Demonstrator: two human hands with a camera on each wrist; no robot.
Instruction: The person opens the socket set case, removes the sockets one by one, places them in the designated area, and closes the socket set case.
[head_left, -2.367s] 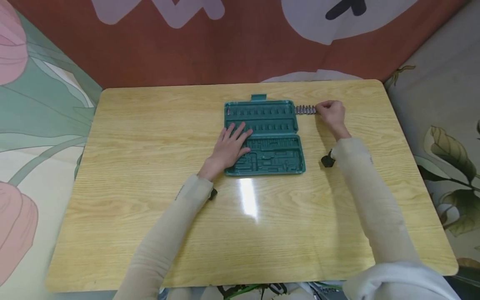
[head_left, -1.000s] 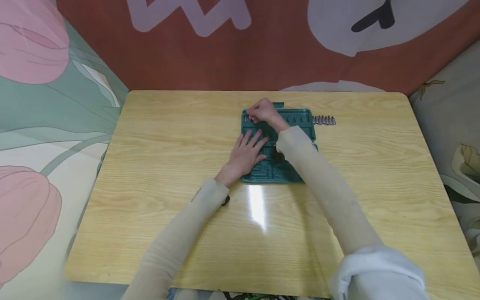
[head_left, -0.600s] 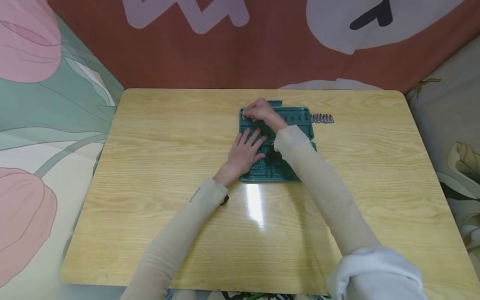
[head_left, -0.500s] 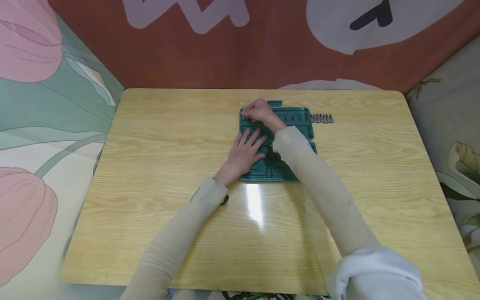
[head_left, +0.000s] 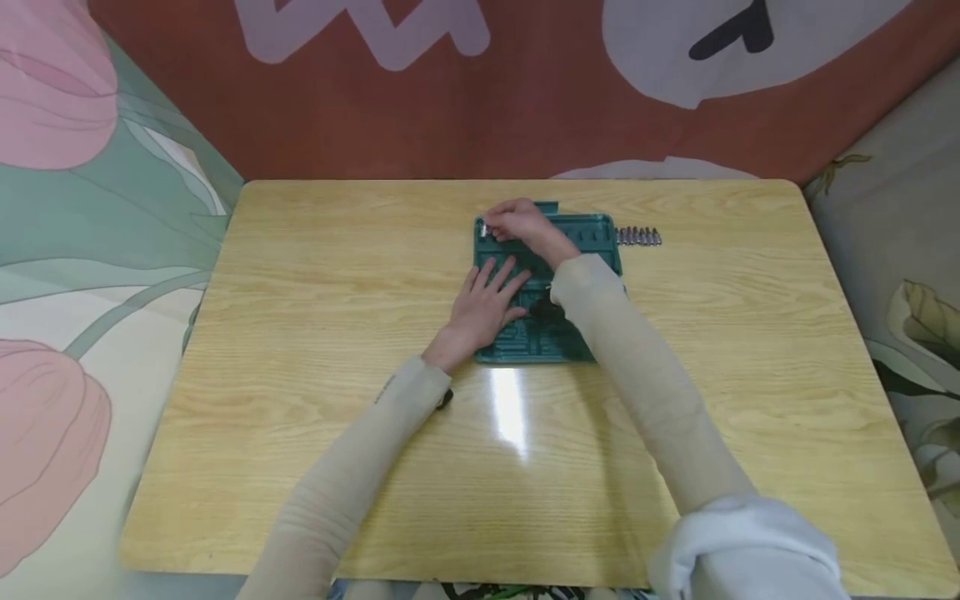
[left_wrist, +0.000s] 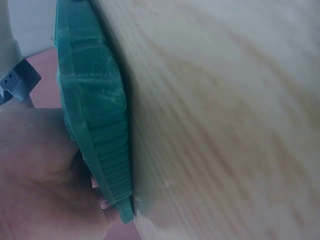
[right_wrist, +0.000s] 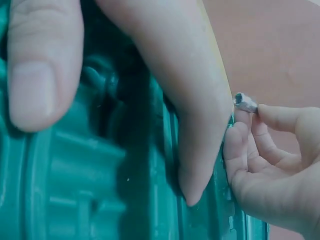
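A dark green moulded tool case (head_left: pixel 596 229) lies unfolded on the table, with shaped slots inside. My left hand (head_left: pixel 480 315) rests on its left side, fingers straight and spread; the left wrist view catches the case's side wall (left_wrist: pixel 97 100). Above the far left corner of the case, my right hand (head_left: pixel 525 223) pinches a small silver socket (right_wrist: pixel 246 103) between thumb and fingers. That socket's hollow end shows in the right wrist view, with left-hand fingers (right_wrist: pixel 197 100) large in front. A row of several silver sockets (head_left: pixel 639 237) stands right of the case.
The wooden table (head_left: pixel 300 292) extends around the case, its back edge near a red patterned wall covering (head_left: pixel 360 125). A dark wrist camera (head_left: pixel 546 308) on the right arm hangs over the case. Cables (head_left: pixel 517 592) show below the front edge.
My right hand has moved left from the socket row to the case's far left corner, then shifted only slightly there. My left hand has stayed on the case. The head view has turned a little.
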